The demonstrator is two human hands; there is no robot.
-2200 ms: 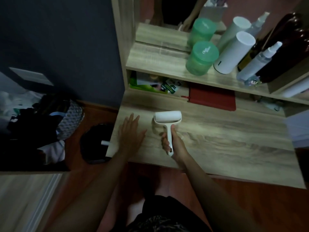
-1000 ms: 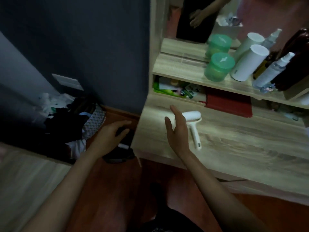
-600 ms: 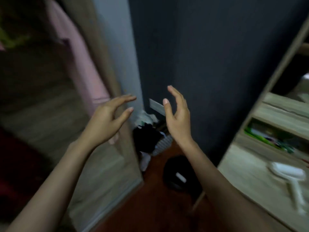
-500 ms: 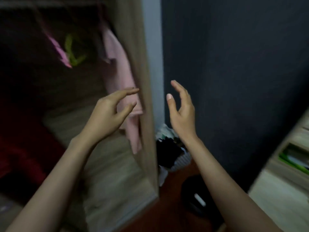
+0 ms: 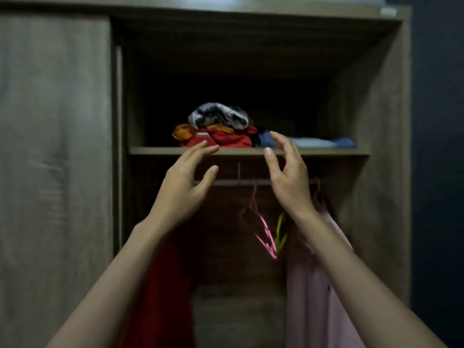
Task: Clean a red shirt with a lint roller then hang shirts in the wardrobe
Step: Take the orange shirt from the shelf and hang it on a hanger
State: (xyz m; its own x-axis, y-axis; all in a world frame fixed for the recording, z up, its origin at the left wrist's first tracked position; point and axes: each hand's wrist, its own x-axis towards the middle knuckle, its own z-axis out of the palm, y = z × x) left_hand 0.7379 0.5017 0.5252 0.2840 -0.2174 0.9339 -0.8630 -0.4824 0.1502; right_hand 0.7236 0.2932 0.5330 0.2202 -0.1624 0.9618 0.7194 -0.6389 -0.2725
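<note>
Here, both the left hand [image 5: 184,182] and the right hand [image 5: 288,177] rise empty, fingers spread, toward the open wardrobe [image 5: 376,121], likely reaching; a red shirt [image 5: 163,285] hangs lower left.

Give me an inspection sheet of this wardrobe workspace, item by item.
Surface: wardrobe shelf holds a pile of folded clothes, with blue folded items to its right.
Job's things: red garment hangs at the lower left; pink shirt hangs at the right; the lint roller is not in view.
Clutter: empty pink hanger and green hanger on the rail.
Grippers: left hand and right hand are raised before the shelf, fingers spread, holding nothing.
Cables: nothing seen.
Surroundings: sliding door at left, dark wall at right.
</note>
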